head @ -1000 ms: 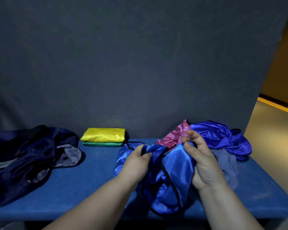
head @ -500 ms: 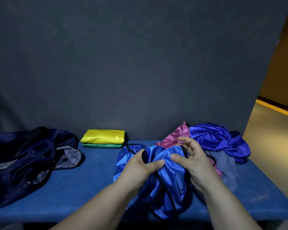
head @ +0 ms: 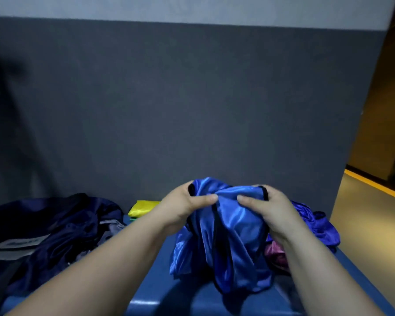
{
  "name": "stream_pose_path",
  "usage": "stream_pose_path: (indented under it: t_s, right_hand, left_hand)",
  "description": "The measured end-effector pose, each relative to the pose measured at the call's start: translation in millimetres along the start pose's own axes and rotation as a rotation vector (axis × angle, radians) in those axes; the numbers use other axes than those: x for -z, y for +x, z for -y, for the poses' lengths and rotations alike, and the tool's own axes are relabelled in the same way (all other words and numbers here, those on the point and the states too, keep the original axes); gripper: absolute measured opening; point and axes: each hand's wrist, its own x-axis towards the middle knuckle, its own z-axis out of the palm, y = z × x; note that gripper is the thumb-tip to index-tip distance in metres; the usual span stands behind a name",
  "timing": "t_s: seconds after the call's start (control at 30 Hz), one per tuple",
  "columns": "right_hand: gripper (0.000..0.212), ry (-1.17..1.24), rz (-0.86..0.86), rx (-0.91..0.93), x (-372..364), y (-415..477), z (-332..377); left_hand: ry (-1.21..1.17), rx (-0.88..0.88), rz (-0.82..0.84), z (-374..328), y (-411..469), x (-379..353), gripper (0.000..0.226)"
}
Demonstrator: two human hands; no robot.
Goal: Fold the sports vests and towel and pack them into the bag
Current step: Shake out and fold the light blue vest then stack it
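A shiny blue sports vest [head: 233,242] with black trim hangs bunched above the blue bench [head: 155,281]. My left hand [head: 183,208] grips its upper left edge, and my right hand [head: 269,210] grips its upper right edge, thumbs close together on the front. A folded yellow vest [head: 141,207] lies on a folded green one at the back, partly hidden by my left arm. A dark navy bag [head: 55,233] lies slumped on the left. More blue vests [head: 315,226] and a pink vest [head: 276,254] lie in a heap behind my right arm.
A dark grey wall panel [head: 192,110] rises right behind the bench. To the right a tan floor with a yellow strip [head: 374,185] runs past the bench end. The bench's front edge is near the bottom of the view.
Both hands have lifted the blue vest up off the bench and shifted their grips to its top edge. The camera has tilted upward, showing more wall.
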Motion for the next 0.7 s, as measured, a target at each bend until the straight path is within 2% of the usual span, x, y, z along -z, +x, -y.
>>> stream_pose_path:
  t_s: [0.07,0.13,0.37,0.57,0.7]
  right_hand:
    - [0.027,-0.026,-0.036,0.084,-5,15,35]
    - [0.012,-0.035,-0.082,0.154,-7,27,70]
    - [0.009,-0.013,-0.202,0.348,4,37,171]
    - [0.019,0.020,-0.251,0.406,11,25,220]
    - [0.046,0.014,-0.281,0.429,17,15,234]
  left_hand:
    - [-0.031,-0.039,-0.067,-30,-2,10,0.028]
    - [-0.022,-0.092,-0.172,-61,-4,22,0.010]
    - [0.074,-0.287,-0.408,-160,-21,71,0.003]
    - [0.125,-0.375,-0.495,-213,-45,98,0.004]
    - [0.118,-0.400,-0.522,-230,-57,112,0.015]
